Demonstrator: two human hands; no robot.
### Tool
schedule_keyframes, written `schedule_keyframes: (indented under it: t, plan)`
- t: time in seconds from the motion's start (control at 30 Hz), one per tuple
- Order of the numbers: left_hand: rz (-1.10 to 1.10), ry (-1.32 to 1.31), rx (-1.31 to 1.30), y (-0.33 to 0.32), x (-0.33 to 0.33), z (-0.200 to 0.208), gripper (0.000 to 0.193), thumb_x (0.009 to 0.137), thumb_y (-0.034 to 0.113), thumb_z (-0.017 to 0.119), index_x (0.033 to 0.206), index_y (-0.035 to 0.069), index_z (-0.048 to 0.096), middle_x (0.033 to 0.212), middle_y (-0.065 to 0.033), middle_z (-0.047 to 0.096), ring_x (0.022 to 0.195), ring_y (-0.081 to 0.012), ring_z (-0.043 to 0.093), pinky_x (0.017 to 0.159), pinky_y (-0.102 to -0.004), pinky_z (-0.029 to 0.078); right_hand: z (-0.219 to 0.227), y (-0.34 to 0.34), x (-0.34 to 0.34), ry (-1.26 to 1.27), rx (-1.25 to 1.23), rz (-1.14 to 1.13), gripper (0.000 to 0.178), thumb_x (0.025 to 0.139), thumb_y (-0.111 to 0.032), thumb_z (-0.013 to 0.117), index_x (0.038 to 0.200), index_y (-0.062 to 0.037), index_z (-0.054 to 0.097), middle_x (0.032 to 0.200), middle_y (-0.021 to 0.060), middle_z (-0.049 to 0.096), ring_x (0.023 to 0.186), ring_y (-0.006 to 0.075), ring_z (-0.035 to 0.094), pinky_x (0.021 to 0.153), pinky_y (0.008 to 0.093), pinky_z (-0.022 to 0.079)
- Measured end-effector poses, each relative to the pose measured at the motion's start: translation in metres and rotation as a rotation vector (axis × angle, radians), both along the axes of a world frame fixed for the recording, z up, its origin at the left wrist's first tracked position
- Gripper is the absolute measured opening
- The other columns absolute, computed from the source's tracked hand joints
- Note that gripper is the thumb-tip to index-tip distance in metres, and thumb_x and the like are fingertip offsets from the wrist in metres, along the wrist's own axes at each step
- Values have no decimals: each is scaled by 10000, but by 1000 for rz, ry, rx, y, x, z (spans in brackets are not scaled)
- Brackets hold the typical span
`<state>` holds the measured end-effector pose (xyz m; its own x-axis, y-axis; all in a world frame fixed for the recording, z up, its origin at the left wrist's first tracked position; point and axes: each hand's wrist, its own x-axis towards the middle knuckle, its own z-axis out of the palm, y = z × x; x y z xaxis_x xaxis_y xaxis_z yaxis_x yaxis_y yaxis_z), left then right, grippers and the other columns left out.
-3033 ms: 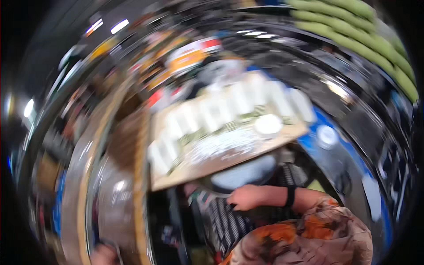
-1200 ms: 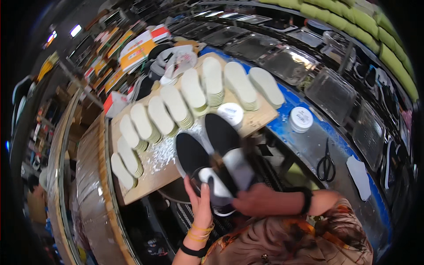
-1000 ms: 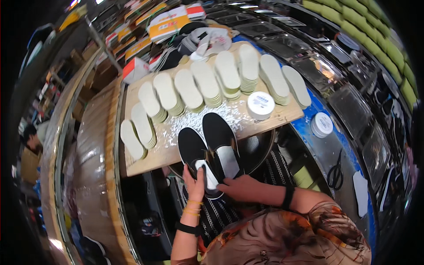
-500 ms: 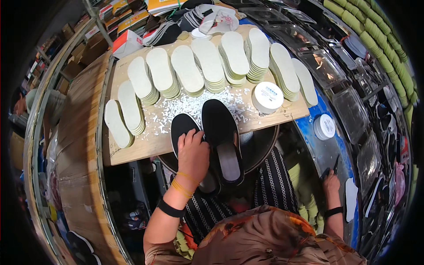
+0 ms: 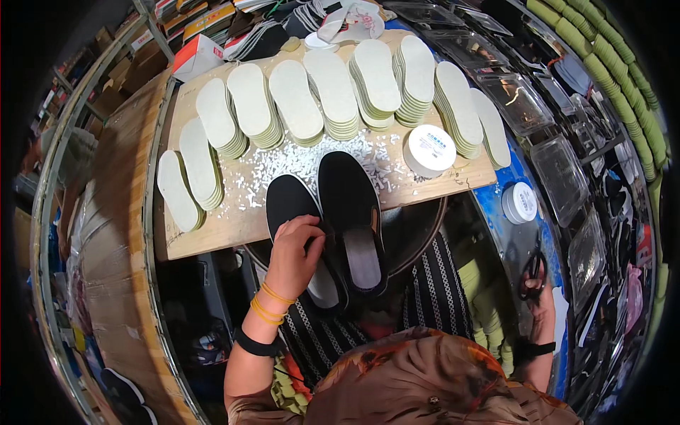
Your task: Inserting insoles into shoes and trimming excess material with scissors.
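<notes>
Two black slip-on shoes lie side by side at the board's front edge, toes pointing away from me. On the left shoe [image 5: 290, 198], my left hand [image 5: 296, 258] bends its fingers over the opening, thumb close to the forefinger, gripping the upper. The right shoe [image 5: 348, 188] shows a grey insole and is touched by neither hand. Far to the right, beside the blue-edged surface, my right hand [image 5: 542, 297] is closed around black-handled scissors [image 5: 533, 275]. The scissors' blades are hard to make out.
Stacks of pale insoles [image 5: 295, 99] stand in an arc on the wooden board [image 5: 234, 237], with white scraps [image 5: 290, 166] scattered before them. One round white tub [image 5: 429, 151] is on the board, another tub [image 5: 520, 203] on the blue surface. Clear plastic boxes [image 5: 559, 173] line the right.
My left hand has curled its fingers more on the left shoe and turned slightly. My right hand has lifted the scissors a little, turning them so the handles show. The view has shifted slightly.
</notes>
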<state>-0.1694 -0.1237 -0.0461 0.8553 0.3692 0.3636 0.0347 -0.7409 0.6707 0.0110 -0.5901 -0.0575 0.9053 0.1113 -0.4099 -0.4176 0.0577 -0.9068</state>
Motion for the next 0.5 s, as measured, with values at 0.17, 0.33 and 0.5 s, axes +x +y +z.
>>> schedule_keyframes:
  t: [0.17,0.33,0.5]
  plan:
    - [24,-32,-50,-1,-3,-10,99,717,20,599,810,16,567,986,-137,576,917,-316,528,827,-369,397,48,131,-9,229,352,925,448,731,-111,542,1152,-5,433,716,80,538,573,159,532,452,230,393]
    - [48,-46,-86,-3,-5,-11,78,756,32,567,831,13,569,1021,-139,578,959,-308,533,826,-349,420,61,233,-20,439,3,1357,350,845,-267,503,1081,-13,458,773,98,593,631,115,571,484,185,417]
    - [42,-55,-76,-3,-7,-12,64,750,41,574,811,23,569,1033,-123,581,953,-314,530,875,-376,391,50,271,-19,428,-88,1399,295,853,-250,499,1037,-20,477,730,81,591,565,94,554,425,169,387]
